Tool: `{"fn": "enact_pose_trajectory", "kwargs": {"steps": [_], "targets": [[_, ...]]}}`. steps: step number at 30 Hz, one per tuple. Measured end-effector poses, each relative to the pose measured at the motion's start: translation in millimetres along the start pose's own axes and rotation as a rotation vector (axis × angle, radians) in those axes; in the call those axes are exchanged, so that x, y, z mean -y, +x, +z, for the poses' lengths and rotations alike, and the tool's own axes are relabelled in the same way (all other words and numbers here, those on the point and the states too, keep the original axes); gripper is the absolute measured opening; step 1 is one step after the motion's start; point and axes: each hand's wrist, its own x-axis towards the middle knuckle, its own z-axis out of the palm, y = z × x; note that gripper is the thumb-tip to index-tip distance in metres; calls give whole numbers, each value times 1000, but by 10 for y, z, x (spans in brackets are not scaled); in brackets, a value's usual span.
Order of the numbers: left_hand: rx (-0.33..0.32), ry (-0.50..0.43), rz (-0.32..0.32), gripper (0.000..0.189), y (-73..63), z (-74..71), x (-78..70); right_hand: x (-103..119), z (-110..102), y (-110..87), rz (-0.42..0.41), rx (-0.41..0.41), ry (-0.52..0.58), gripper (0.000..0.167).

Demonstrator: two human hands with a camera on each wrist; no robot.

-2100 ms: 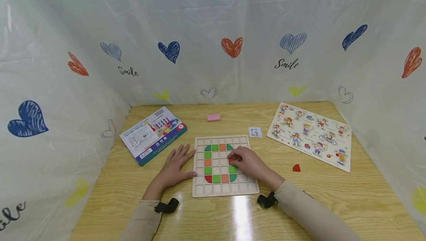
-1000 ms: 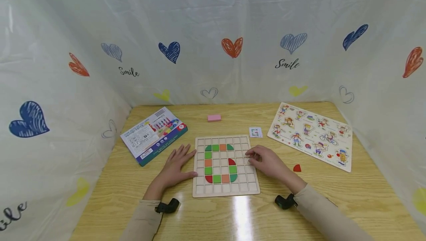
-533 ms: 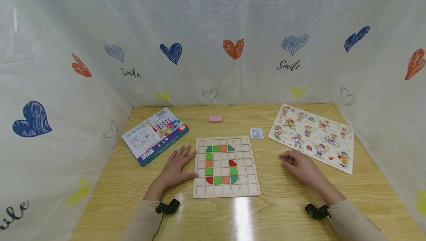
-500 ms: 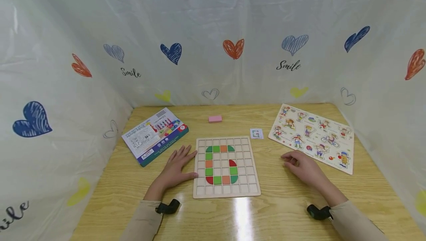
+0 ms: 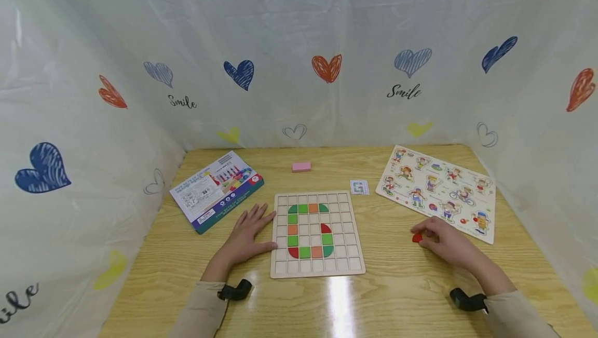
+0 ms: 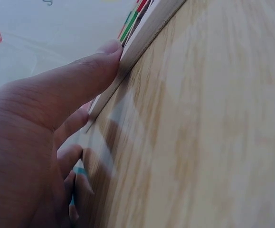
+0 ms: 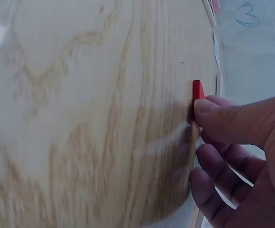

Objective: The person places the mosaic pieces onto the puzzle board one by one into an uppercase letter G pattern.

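Observation:
My right hand [image 5: 444,242] pinches a red quarter-circle tile [image 5: 417,238] between thumb and fingers, low over the table at the right. In the right wrist view the thumb lies against the red tile [image 7: 197,95], its other fingers loosely bent. My left hand [image 5: 247,237] is spread on the table, its thumb and index tips at the left edge of a wooden grid board [image 5: 345,265]. The left wrist view shows that thumb [image 6: 80,76] on the board's edge. Green, orange, teal and red tiles [image 5: 304,252] sit in the board's cells in a G-like outline.
A small pattern card [image 5: 359,187] lies beyond the board's right corner. A pink block [image 5: 301,167] sits at the back. A flat box [image 5: 217,190] lies at the left, and a picture puzzle board [image 5: 439,187] at the right, just beyond my right hand.
My right hand let go of one red tile on the board, moved right across the table, and now pinches the other red tile there. The left hand has stayed put.

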Motion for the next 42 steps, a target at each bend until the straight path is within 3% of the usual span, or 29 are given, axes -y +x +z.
{"fn": "enact_pose_trajectory", "kwargs": {"steps": [4, 13, 25, 34, 42], "targets": [[4, 3, -1, 90, 5, 9, 6, 29, 20, 31, 13, 3, -1, 15], [2, -3, -4, 90, 4, 3, 6, 182, 173, 247, -49, -37, 37, 14], [-1, 0, 1, 90, 12, 7, 2, 479, 423, 521, -48, 11, 151, 13], [-14, -2, 12, 89, 4, 13, 8, 825, 621, 764, -75, 56, 265, 9], [-12, -5, 12, 89, 5, 4, 0, 1144, 785, 1021, -141, 95, 296, 4]]}}
